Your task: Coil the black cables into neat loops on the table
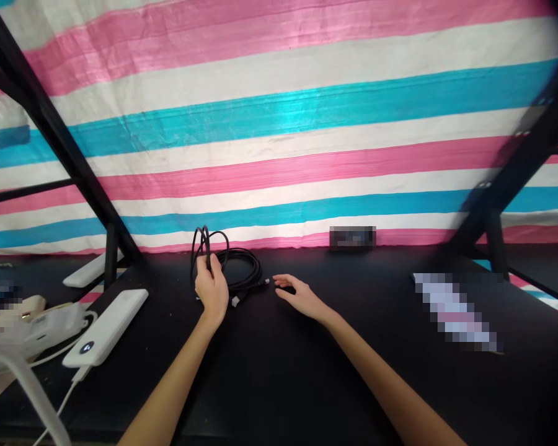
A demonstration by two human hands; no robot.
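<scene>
My left hand (211,288) is closed around a bundle of thin black cable, whose loops rise above the fingers. Just right of it, more of the black cable (255,263) lies coiled on the black tabletop (270,378). Two clear plugs show at cable ends: one plug (235,301) beside my left hand, another plug (266,282) pointing toward my right hand. My right hand (300,297) hovers or rests just right of that second plug, with its fingers apart and nothing in them. Whether the held loops and the coil are one cable, I cannot tell.
A white power bank (106,328) with a cable plugged in lies at left, near a white power strip (51,328) and another white slab (90,269). A blurred dark box (352,238) stands at the back. At right lies a pixelated flat item (456,313). Black metal frames flank the table.
</scene>
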